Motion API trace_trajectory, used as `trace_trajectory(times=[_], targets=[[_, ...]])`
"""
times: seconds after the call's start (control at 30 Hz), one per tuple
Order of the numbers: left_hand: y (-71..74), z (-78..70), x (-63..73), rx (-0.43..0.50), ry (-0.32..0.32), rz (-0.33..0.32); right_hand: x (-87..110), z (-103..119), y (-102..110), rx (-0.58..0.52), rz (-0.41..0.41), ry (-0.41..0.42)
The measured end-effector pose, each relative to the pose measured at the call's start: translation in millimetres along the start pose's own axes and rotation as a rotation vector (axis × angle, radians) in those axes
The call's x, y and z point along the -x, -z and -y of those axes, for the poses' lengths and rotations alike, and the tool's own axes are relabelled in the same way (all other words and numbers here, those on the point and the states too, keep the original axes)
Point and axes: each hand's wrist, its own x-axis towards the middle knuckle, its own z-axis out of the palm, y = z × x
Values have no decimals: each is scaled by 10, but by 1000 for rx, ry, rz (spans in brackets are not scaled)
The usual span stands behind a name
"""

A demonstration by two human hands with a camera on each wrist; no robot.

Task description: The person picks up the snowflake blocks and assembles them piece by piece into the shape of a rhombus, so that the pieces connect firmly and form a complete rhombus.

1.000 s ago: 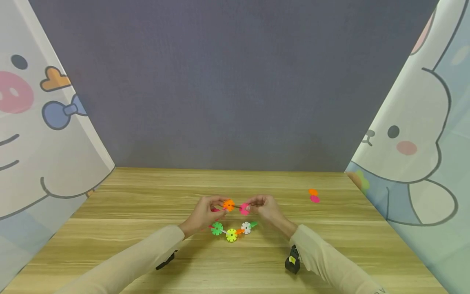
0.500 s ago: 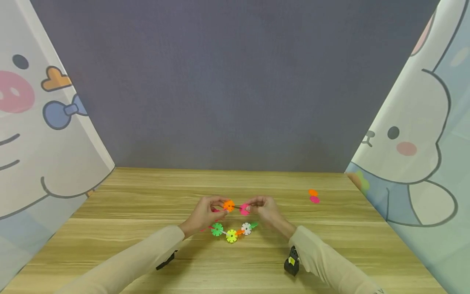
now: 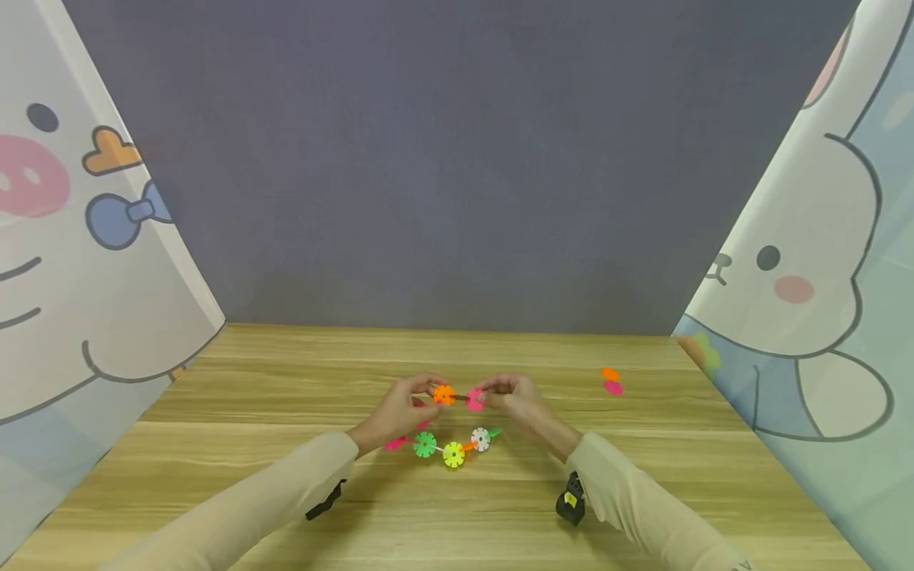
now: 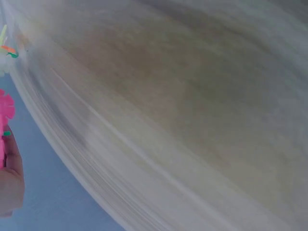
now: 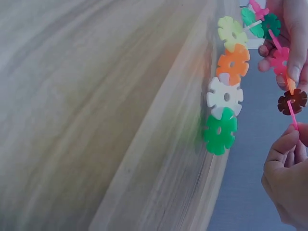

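Note:
My left hand pinches an orange notched disc between thumb and fingers. A pink notched disc is pinched in my right hand. A brown disc links these two, slotted edge-on between them. From the left hand the chain runs on through pink discs, a green disc, a white one seen edge-on, a yellow disc, an orange one, a white disc and a green end disc. In the left wrist view only part of a hand and a pink disc show.
A loose orange disc and a loose pink disc lie close together on the wooden table, to the right. A grey panel stands behind, with cartoon-printed panels at both sides.
Both hands keep their pinch on the discs. The left hand has lifted slightly, and more of the pink disc at the chain's left shows below it.

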Motion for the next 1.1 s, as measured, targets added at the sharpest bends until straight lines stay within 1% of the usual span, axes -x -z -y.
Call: trace_trajectory(times=[0.07,0.13,0.33,0.53,0.6,0.73,0.83,0.97,1.1], targets=[[-12,-4,-7,4,4,3,5,-2,1,15,15,17],[-24,-10,-13,45,6,15,8,-4,5,24,25,26],[-54,-61,-28,100,18,22,3,6,15,8,28,-3],[-73,-171,-28,176,27,59,-3,10,24,-3,35,-18],[-78,-167,-33,180,39,55,-3,8,26,-3,35,-23],[-91,-96,-57,196,68,45,-10,-1,25,-5,32,-32],[-98,-63,-65,208,75,45,-15,-6,27,-18,36,-33],[-102,-77,-54,208,77,48,-5,5,29,-30,38,-31],[-109,-108,-39,178,69,47,12,29,25,-25,32,-25]])
